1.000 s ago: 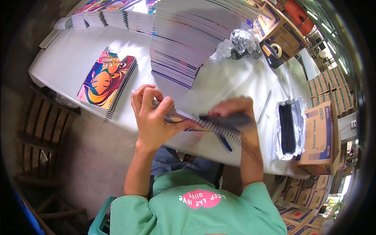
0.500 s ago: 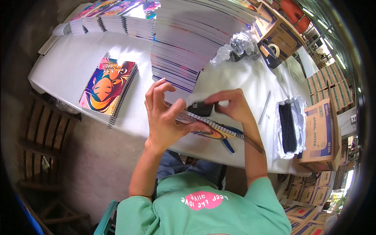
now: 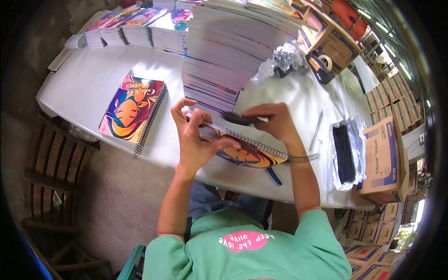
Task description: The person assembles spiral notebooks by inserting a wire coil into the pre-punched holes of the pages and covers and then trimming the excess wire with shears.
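Note:
My left hand point(image 3: 190, 142) grips a spiral notebook point(image 3: 249, 157) with a colourful illustrated cover, tilted over the table edge. A dark wire coil point(image 3: 305, 158) runs along its upper edge and sticks out past the right end, beside my right wrist. My right hand point(image 3: 273, 122) is closed on a black handheld object point(image 3: 238, 118), held just above the coil; it is blurred and I cannot make out its kind. The blue handle of a tool point(image 3: 274, 176) shows below the notebook, the rest of it hidden.
Finished spiral notebooks point(image 3: 133, 109) lie piled at left. A tall stack of unbound books point(image 3: 214, 60) rises straight ahead. To the right are a loose coil point(image 3: 316, 130), a plastic-wrapped bundle of black coils point(image 3: 344, 154), a carton point(image 3: 380, 151) and a tape dispenser point(image 3: 319, 67).
The notebook has turned so more of its cover shows, and its protruding coil has risen. My right hand has moved slightly left with the black object, which now lies flatter.

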Action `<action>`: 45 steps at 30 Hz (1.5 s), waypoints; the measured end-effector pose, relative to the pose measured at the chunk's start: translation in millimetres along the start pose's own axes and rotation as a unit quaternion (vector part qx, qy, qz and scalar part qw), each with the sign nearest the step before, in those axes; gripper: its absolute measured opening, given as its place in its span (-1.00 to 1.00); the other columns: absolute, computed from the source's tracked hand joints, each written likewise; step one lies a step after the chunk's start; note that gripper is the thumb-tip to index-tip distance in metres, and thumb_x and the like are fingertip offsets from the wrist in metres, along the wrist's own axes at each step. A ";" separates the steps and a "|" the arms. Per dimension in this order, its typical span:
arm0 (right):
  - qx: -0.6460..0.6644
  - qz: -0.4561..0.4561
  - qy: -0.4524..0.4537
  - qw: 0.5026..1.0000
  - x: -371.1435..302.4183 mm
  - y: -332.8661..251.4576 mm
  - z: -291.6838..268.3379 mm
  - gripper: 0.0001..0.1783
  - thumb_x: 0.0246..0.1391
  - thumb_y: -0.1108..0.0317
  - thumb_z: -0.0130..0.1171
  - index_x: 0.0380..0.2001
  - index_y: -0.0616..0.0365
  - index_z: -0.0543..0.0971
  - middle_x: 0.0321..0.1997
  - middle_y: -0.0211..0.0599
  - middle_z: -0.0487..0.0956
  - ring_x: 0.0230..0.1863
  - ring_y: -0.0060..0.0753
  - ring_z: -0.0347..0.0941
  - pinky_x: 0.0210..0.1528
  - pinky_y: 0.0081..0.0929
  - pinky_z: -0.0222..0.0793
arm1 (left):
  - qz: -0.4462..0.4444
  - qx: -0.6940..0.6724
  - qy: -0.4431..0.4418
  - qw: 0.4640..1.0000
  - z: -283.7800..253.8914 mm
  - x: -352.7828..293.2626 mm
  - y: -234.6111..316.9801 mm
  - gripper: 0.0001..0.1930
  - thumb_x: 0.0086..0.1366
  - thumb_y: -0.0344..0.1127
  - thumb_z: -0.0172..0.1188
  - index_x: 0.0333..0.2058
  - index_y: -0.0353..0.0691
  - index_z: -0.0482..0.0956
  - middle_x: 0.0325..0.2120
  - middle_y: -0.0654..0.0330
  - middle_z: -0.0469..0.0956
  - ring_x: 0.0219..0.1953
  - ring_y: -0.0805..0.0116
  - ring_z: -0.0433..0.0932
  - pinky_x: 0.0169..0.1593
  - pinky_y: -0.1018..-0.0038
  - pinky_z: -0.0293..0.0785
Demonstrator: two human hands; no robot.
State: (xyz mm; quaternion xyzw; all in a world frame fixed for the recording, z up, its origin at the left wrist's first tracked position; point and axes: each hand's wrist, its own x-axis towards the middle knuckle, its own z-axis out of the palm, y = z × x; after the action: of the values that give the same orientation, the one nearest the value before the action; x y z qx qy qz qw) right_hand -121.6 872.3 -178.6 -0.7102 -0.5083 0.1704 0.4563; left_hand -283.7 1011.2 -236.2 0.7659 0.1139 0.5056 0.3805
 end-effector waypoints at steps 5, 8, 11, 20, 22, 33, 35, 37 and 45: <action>-0.019 -0.072 -0.059 0.995 -0.1 5.0 -0.2 -0.64 -0.30 0.69 0.19 -0.31 0.25 0.66 -0.29 -0.07 0.64 -0.29 -0.29 0.59 -0.19 -0.50 0.48 | -0.021 -0.060 -0.015 0.998 3.9 -3.0 -5.5 -0.28 -0.58 -0.07 0.62 -0.41 -0.14 0.36 -0.18 0.12 0.14 -0.22 0.33 0.27 -0.38 0.46 0.32; 0.223 -0.209 -0.020 0.952 -2.9 18.3 -4.9 -0.60 -0.33 0.69 0.17 -0.29 0.18 0.67 -0.27 -0.17 0.65 -0.27 -0.38 0.59 -0.16 -0.51 0.48 | -0.058 -0.084 -0.001 0.995 6.6 2.6 -4.5 -0.28 -0.54 -0.15 0.64 -0.38 -0.13 0.34 -0.13 0.12 0.11 -0.20 0.34 0.26 -0.38 0.45 0.34; -0.006 -0.083 -0.096 0.992 7.9 -3.1 10.8 -0.59 -0.35 0.72 0.16 -0.31 0.20 0.67 -0.27 -0.18 0.65 -0.24 -0.41 0.59 -0.15 -0.53 0.48 | -0.043 -0.057 -0.028 0.997 -2.5 0.8 -4.9 -0.15 -0.54 -0.24 0.65 -0.25 -0.13 0.23 -0.09 0.12 0.10 -0.19 0.36 0.33 -0.33 0.45 0.44; 0.130 0.019 -0.040 0.991 16.1 0.5 8.8 -0.60 -0.30 0.68 0.21 -0.27 0.15 0.67 -0.31 -0.24 0.66 -0.29 -0.54 0.57 -0.16 -0.56 0.46 | -0.161 -0.178 -0.056 0.969 3.6 3.6 -9.9 -0.01 -0.64 -0.18 0.67 -0.27 -0.21 0.07 -0.14 0.09 0.12 -0.12 0.33 0.29 -0.23 0.52 0.41; 0.113 -0.149 -0.077 0.979 20.9 -21.3 18.2 -0.61 -0.29 0.67 0.20 -0.27 0.17 0.66 -0.31 -0.24 0.66 -0.29 -0.58 0.56 -0.18 -0.58 0.46 | -0.131 -0.142 -0.049 0.980 5.2 1.0 -17.9 -0.01 -0.65 -0.20 0.67 -0.28 -0.21 0.07 -0.15 0.09 0.11 -0.09 0.30 0.25 -0.18 0.48 0.39; 0.143 -0.064 -0.074 0.985 22.0 -33.9 20.4 -0.58 -0.36 0.66 0.19 -0.29 0.13 0.67 -0.31 -0.23 0.66 -0.32 -0.56 0.56 -0.22 -0.56 0.47 | -0.224 -0.245 -0.065 0.941 1.4 0.9 -1.8 0.01 -0.60 -0.16 0.66 -0.23 -0.26 0.06 -0.16 0.13 0.08 -0.21 0.40 0.32 -0.15 0.50 0.40; 0.183 -0.227 -0.049 0.955 25.8 -35.4 35.3 -0.56 -0.35 0.65 0.17 -0.27 0.09 0.67 -0.34 -0.24 0.66 -0.38 -0.53 0.57 -0.29 -0.58 0.46 | -0.103 -0.114 -0.077 0.985 -4.3 2.3 -18.0 -0.01 -0.57 -0.19 0.66 -0.23 -0.25 0.05 -0.16 0.13 0.07 -0.16 0.37 0.30 -0.13 0.50 0.41; 0.040 -0.076 -0.107 0.991 33.2 -15.5 34.4 -0.58 -0.35 0.62 0.18 -0.28 0.12 0.67 -0.34 -0.20 0.66 -0.40 -0.46 0.57 -0.31 -0.57 0.46 | -0.080 -0.095 -0.086 0.989 -3.3 -3.4 -19.2 -0.03 -0.53 -0.21 0.66 -0.23 -0.25 0.04 -0.17 0.13 0.06 -0.13 0.36 0.27 -0.11 0.52 0.39; -0.402 0.053 0.048 0.913 -35.6 81.8 -11.7 -0.48 -0.19 0.53 0.13 -0.04 0.03 0.53 0.01 -0.12 0.49 0.02 -0.11 0.41 0.10 -0.27 0.28 | -0.182 -0.364 -0.013 0.914 -3.8 -8.1 -10.8 -0.68 0.09 -0.46 0.33 -0.24 -0.26 0.36 -0.42 0.32 0.40 -0.41 0.60 0.43 -0.30 0.64 0.40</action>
State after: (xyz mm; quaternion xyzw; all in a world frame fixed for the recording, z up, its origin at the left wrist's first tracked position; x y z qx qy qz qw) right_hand -82.2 830.1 -247.6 -0.8669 -0.4730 -0.0587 0.1461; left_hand -288.5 1015.9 -248.6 0.5474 0.0542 0.4240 0.7195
